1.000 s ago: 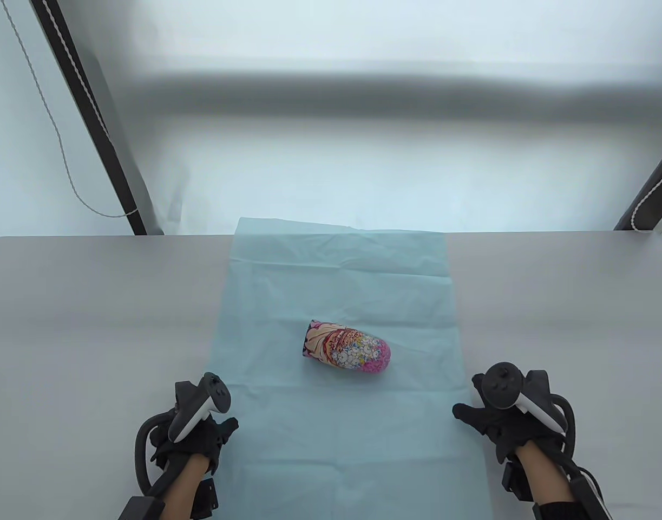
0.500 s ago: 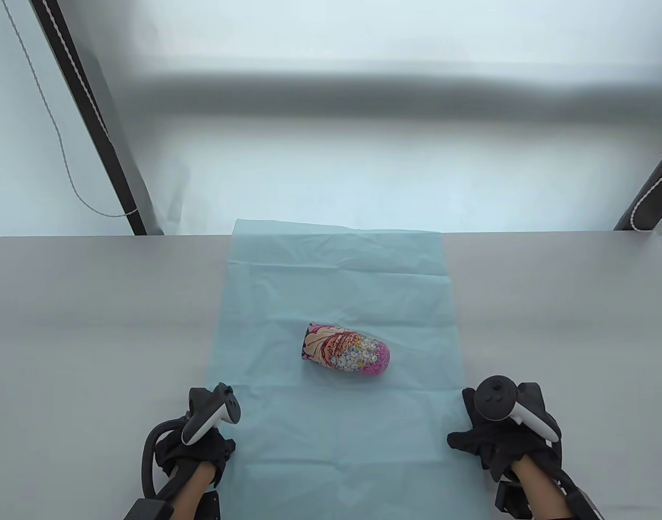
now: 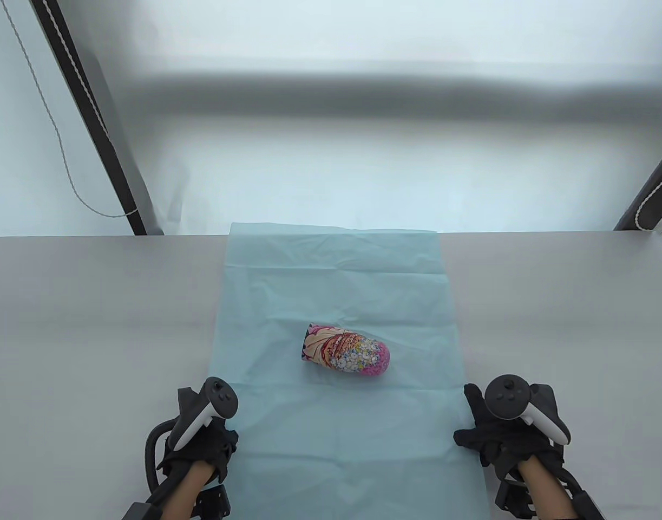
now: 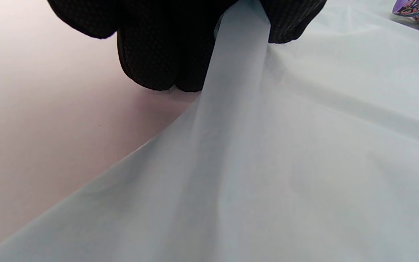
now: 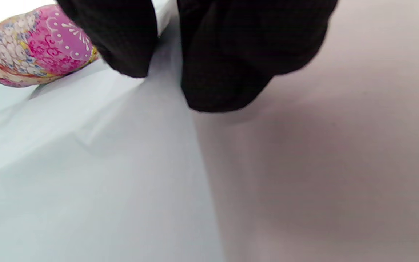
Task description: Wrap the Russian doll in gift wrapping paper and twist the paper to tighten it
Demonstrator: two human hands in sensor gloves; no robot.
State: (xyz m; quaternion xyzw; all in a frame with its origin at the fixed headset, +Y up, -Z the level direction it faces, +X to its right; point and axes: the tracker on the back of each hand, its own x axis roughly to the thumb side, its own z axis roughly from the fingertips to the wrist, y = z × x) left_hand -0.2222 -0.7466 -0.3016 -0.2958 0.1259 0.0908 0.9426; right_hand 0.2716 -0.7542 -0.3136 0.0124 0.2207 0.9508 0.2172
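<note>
the russian doll [image 3: 345, 350] lies on its side mid-sheet: likely rigid, smooth and prone to roll. the wrapping paper [image 3: 331, 433] looks thin, limp and tearable, best held at its side edges. left hand [image 3: 201, 433] pinches the left edge; right hand [image 3: 506, 428] touches the right edge, its grip unclear, over the tabletop [image 3: 65, 325].

Recording studio or lab setup: bare grey table [image 3: 65, 325], white diffusing backdrop [image 3: 331, 162] behind it, black frame struts [image 3: 92, 119] at upper left and right.

The table view looks down from the person's side. Both wrist views sit low and close, sharing the wrapping paper [image 3: 331, 303] and doll [image 5: 31, 47].
</note>
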